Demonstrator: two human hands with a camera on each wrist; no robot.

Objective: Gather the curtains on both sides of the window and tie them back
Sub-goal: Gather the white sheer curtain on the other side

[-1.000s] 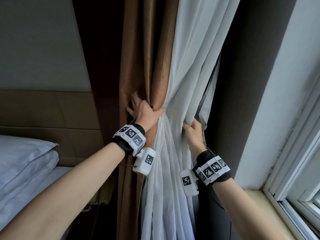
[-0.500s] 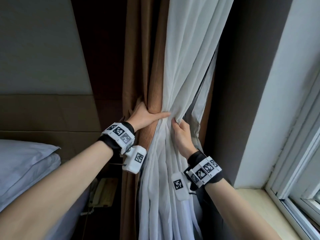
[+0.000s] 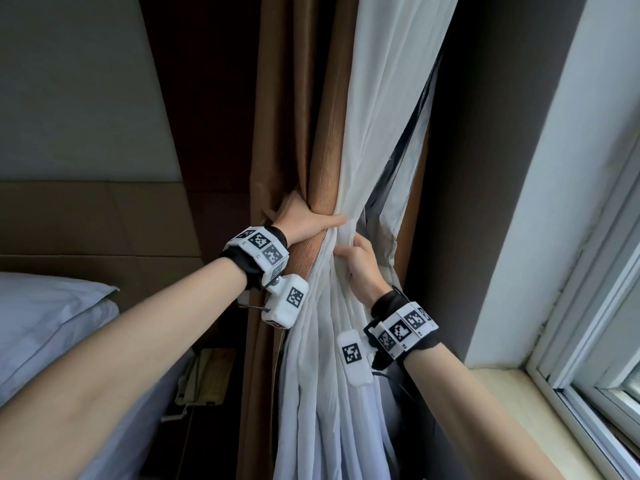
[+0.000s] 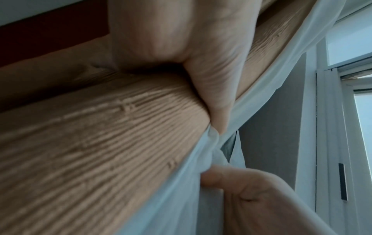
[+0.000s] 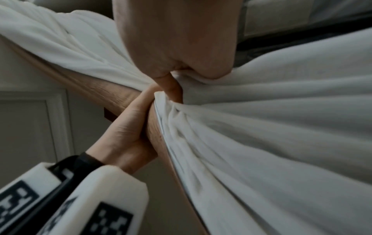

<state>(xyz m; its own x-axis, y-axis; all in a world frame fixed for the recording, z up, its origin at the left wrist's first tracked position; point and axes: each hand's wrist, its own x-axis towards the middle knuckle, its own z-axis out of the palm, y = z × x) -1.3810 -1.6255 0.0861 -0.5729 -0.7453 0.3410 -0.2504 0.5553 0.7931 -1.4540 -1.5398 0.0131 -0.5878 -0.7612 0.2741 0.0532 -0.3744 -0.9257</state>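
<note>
Beside the window frame [image 3: 588, 306], my right hand [image 3: 360, 268] has slid the white sheer curtain [image 3: 381, 116] over to meet my left hand [image 3: 304, 221], both grips now curled round the 2 bunched curtains, brown drape [image 3: 325, 133] included, ready for tying.

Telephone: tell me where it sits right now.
In the head view the telephone lies low and left of centre, in the dim gap between the bed and the brown curtain, below the left hand.
</note>
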